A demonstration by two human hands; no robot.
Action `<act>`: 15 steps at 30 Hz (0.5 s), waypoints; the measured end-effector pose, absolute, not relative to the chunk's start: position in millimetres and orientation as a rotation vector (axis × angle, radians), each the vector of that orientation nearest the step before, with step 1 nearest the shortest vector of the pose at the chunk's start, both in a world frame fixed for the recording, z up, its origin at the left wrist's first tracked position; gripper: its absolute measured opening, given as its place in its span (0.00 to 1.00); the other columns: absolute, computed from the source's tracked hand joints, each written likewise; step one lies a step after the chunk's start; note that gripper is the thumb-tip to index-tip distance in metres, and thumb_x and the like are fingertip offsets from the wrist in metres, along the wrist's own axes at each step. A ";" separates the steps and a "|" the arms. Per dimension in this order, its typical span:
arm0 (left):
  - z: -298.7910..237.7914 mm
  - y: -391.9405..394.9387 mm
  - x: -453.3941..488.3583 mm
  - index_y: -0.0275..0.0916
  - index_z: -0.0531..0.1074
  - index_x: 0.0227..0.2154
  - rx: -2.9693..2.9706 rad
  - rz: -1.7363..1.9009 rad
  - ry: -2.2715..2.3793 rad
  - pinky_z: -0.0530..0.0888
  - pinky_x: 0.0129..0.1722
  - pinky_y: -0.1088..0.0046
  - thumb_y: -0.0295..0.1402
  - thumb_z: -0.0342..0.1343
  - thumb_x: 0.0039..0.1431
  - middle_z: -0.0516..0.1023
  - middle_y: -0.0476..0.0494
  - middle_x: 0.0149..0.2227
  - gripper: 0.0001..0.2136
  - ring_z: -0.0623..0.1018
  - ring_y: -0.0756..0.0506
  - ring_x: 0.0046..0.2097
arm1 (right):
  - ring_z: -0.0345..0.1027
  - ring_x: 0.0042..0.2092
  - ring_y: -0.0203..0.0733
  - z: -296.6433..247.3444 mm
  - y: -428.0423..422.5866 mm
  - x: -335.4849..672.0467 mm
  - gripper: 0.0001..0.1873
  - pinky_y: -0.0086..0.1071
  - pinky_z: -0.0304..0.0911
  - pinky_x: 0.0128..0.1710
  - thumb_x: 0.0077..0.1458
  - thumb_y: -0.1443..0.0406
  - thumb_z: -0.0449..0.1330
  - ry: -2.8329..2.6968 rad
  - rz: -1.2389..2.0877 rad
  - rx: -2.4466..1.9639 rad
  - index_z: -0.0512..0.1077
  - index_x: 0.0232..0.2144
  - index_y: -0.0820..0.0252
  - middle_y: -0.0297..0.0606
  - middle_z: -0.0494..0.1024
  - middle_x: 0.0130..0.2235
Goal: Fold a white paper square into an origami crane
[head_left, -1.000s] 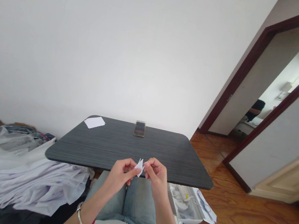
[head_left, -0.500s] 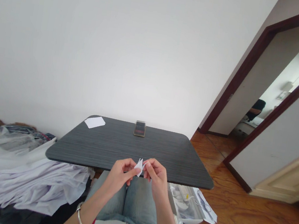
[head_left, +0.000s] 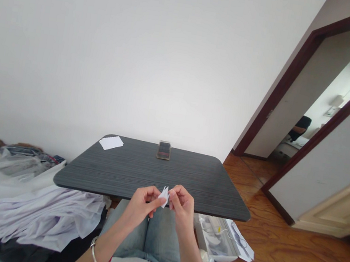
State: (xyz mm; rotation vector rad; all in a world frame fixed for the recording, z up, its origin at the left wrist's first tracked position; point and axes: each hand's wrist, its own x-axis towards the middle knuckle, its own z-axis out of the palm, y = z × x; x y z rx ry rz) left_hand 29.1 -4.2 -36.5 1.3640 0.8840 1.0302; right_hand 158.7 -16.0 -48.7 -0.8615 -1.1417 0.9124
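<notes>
Between my hands, over the near edge of the dark table (head_left: 142,168), is a small piece of folded white paper (head_left: 164,195) with pointed tips standing up. My left hand (head_left: 145,202) pinches it from the left, thumb in front and fingers curled behind. From the right, my right hand (head_left: 182,201) pinches the paper's side edge between thumb and fingertips. Both hands are closed, and the fingertips hide part of the folds.
White paper sheets (head_left: 111,142) lie at the table's far left corner. A small dark framed object (head_left: 164,150) stands at the back edge by the wall. White cloth (head_left: 43,216) is piled at lower left. A box of items (head_left: 218,241) sits at lower right.
My right hand has moved slightly left, closer to my left hand. The paper flap on the right side has come in against the rest of the folded paper.
</notes>
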 end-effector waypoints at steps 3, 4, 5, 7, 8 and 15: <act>-36.9 -3.8 28.9 0.35 0.68 0.20 1.360 1.051 0.888 0.62 0.13 0.81 0.43 0.62 0.42 0.63 0.56 0.14 0.15 0.62 0.56 0.15 | 0.49 0.17 0.29 -48.7 -15.5 157.4 0.16 0.25 0.45 0.17 0.49 0.54 0.59 -1.120 0.936 -0.875 0.66 0.21 0.60 0.26 0.59 0.16; -37.3 -3.5 28.7 0.35 0.68 0.20 1.356 1.059 0.890 0.62 0.13 0.81 0.43 0.62 0.42 0.63 0.56 0.14 0.15 0.62 0.56 0.15 | 0.49 0.17 0.29 -48.8 -15.3 157.6 0.16 0.25 0.45 0.17 0.49 0.53 0.59 -1.100 0.943 -0.874 0.67 0.22 0.60 0.26 0.61 0.17; -37.7 -3.3 28.4 0.35 0.68 0.20 1.351 1.066 0.891 0.62 0.13 0.81 0.43 0.62 0.42 0.63 0.56 0.14 0.15 0.61 0.56 0.15 | 0.50 0.17 0.29 -49.2 -15.1 158.0 0.16 0.25 0.45 0.16 0.50 0.53 0.58 -1.074 0.947 -0.869 0.67 0.23 0.60 0.27 0.62 0.18; -38.3 -2.8 27.9 0.35 0.68 0.20 1.340 1.078 0.896 0.61 0.13 0.82 0.42 0.62 0.42 0.63 0.56 0.13 0.15 0.61 0.56 0.15 | 0.52 0.18 0.29 -50.5 -14.9 159.3 0.15 0.24 0.46 0.16 0.53 0.53 0.55 -1.025 0.948 -0.853 0.68 0.25 0.60 0.28 0.63 0.20; -38.3 -2.6 27.7 0.35 0.67 0.20 1.335 1.083 0.899 0.61 0.13 0.82 0.42 0.62 0.42 0.63 0.56 0.13 0.15 0.61 0.56 0.15 | 0.53 0.18 0.29 -51.3 -14.9 160.1 0.15 0.24 0.46 0.16 0.53 0.54 0.55 -1.013 0.949 -0.849 0.68 0.27 0.60 0.28 0.64 0.20; -34.3 -2.8 27.3 0.35 0.67 0.19 1.301 1.146 0.912 0.60 0.13 0.82 0.41 0.63 0.41 0.63 0.56 0.14 0.15 0.61 0.56 0.15 | 0.54 0.17 0.29 -55.6 -14.9 159.0 0.15 0.24 0.48 0.15 0.47 0.54 0.61 -1.144 1.049 -0.873 0.69 0.27 0.60 0.28 0.66 0.19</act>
